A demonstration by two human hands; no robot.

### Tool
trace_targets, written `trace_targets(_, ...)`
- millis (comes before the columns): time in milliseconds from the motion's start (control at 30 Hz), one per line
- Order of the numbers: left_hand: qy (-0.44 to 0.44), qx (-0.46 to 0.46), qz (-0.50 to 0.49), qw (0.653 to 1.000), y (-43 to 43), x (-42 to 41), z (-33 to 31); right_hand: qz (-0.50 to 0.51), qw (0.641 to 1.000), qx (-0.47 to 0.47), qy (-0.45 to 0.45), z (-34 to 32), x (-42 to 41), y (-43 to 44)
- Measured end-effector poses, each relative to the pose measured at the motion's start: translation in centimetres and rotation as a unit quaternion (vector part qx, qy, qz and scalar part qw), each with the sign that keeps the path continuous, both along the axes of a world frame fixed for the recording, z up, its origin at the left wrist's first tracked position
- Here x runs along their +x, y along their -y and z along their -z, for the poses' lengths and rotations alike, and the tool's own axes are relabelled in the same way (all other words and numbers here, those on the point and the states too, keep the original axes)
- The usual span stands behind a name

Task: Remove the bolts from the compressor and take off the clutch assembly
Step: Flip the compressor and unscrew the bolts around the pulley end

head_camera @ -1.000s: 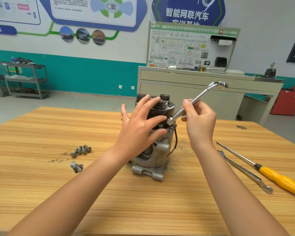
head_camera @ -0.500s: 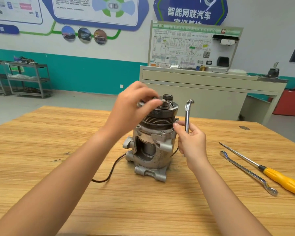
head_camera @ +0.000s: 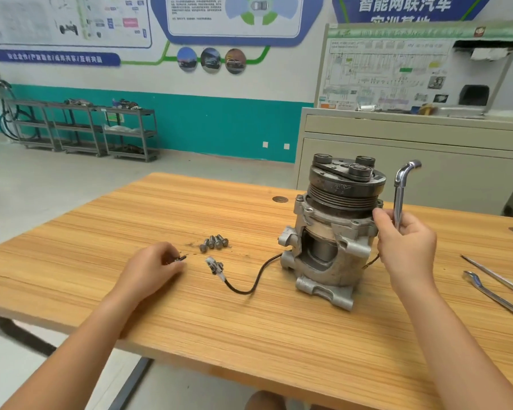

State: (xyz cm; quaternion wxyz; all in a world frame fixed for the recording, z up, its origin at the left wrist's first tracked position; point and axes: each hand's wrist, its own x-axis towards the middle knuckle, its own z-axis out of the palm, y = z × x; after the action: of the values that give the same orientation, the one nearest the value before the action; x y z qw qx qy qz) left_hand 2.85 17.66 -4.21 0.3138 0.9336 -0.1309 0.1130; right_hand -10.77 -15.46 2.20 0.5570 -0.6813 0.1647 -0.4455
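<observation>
The left hand (head_camera: 151, 267) pinches a small dark bolt (head_camera: 180, 258) low over the pale wooden table (head_camera: 101, 232), near 4 loose grey bolts (head_camera: 214, 242). The right hand (head_camera: 406, 241) grips a chrome L-shaped socket wrench (head_camera: 400, 190) upright, one fingertip touching the cast-aluminium compressor (head_camera: 323, 261) standing mid-table. Its dark grooved clutch assembly (head_camera: 344, 187) on top is probably heavy, rigid and greasy, best gripped round the rim. A black cable (head_camera: 249, 287) trails left, and a flat steel spanner (head_camera: 498, 297) lies to the right.
</observation>
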Motion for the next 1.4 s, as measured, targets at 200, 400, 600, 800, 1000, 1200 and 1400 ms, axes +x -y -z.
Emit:
trace_targets(200, -0.005, 0.048, 0.021, 0.999, 2.3, 1.3, 0.5, -0.009, 1.0, -0.004, -0.013, -0.2, -0.1, 0.2)
trace_targets(400, 0.029, -0.065, 0.023, 0.997, 3.0, 0.2, 0.2, -0.017, 1.0, -0.004, -0.017, -0.3, -0.2, 0.1)
trace_targets(600, -0.002, -0.192, 0.225, 0.955, 8.9, -4.0, -6.7, -0.031, 0.999, -0.017, -0.015, -0.4, -0.8, 0.3)
trace_targets(800, 0.042, -0.251, 0.32, 0.913, 14.1, -6.3, -13.2, -0.011, 0.998, 0.016, 0.063, -4.0, -1.8, 0.4)
trace_targets(1000, 0.151, -0.123, 0.393, 0.899, 21.6, -7.4, -20.2, -0.066, 0.996, -0.041, 0.045, -7.2, -1.7, 0.5)
trace_targets(1200, 0.183, -0.036, 0.431, 0.883, 25.6, -7.7, -22.7, -0.061, 0.997, -0.013, 0.043, -7.5, -0.5, 0.7)
trace_targets(1400, 0.245, 0.028, 0.45, 0.858, 26.0, -7.3, -24.3, -0.018, 0.998, -0.035, 0.044, -8.7, 0.0, 1.1)
